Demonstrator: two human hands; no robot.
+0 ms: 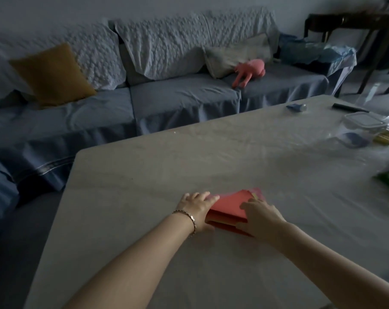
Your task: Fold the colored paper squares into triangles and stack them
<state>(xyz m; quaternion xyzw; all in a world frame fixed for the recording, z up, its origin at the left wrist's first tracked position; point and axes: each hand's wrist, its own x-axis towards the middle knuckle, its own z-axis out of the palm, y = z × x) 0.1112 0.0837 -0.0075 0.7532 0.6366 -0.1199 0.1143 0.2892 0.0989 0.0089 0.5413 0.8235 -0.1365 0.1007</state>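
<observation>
**Item: paper stack (228, 208), red sheet on top**

Lies on the bench (144, 175), well in from its left edge. The left hand (196, 209) and right hand (259, 216) rest on it, fingers flat, gripping nothing. Clear tub (363, 123) far right (contents unclear), with bare bench between.

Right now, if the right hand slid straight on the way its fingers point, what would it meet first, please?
Probably the left hand, at its fingertips, after crossing the red paper stack the right hand rests on; depth unclear.
</observation>
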